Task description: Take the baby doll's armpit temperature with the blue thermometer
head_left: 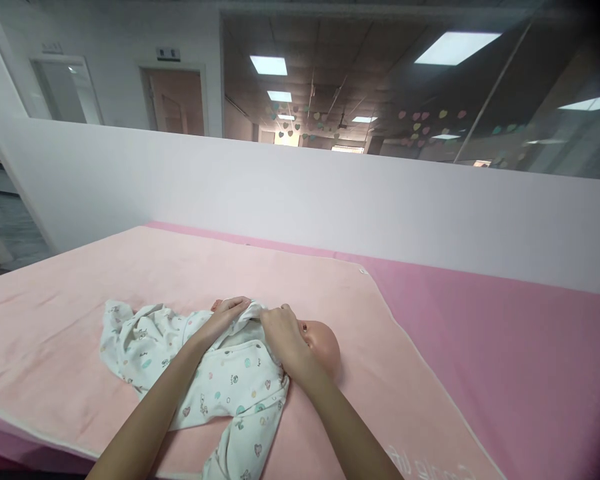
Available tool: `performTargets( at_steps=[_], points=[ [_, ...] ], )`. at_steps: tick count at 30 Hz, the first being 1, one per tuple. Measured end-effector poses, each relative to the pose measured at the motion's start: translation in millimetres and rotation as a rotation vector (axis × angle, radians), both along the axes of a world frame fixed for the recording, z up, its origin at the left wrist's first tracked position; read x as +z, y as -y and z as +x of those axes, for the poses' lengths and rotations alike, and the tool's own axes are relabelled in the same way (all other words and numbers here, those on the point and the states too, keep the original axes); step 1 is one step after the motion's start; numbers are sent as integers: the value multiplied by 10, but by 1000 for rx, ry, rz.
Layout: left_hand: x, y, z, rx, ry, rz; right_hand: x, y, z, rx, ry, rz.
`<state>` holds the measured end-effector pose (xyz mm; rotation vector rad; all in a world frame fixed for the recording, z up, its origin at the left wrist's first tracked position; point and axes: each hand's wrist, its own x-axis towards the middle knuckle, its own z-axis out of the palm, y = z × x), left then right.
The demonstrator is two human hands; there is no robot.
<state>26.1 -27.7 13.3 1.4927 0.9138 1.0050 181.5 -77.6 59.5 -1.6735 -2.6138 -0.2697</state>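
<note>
A small dark sign (168, 54) hung above the door (177, 101) at the far left of the wall, its lettering too small for me to read, and pale writing (433, 463) was stitched into the near right corner of the light pink blanket (55, 313), cut off by the edge of view and not legible either. On that blanket lay the baby doll (323, 343), head to the right, dressed in a white printed romper (230, 380) whose legs trailed off to the left and toward me. My left hand (225, 317) rested on the romper's upper chest, fingers pressed together and curled over a fold of the cloth near the collar, with a bit of the doll's own hand showing just beyond my fingertips. My right hand (283, 337) lay just beside it, touching the neckline, fingers bent and gripping the fabric edge; it covered part of the doll's face, so only the bald crown and one eye showed to its right. Further right stretched the deeper pink mattress (505, 360), against the low white partition (330, 200)
</note>
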Motion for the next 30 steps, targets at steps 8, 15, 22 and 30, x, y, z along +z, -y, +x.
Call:
performTargets(
  at_steps=[8, 15, 22, 30],
  points=[
    [19, 5, 1, 3, -42, 31, 518, 46, 576, -11, -923, -13],
    [-48, -39, -30, 72, -57, 61, 704, 121, 818, -39, -1471, -31],
    [-47, -26, -24, -15, -52, 43, 743, 169, 790, -29, -1513, -86],
    [-15, -9, -28, -45, -78, 50, 626, 27, 921, -27, -1549, -138]
  ],
)
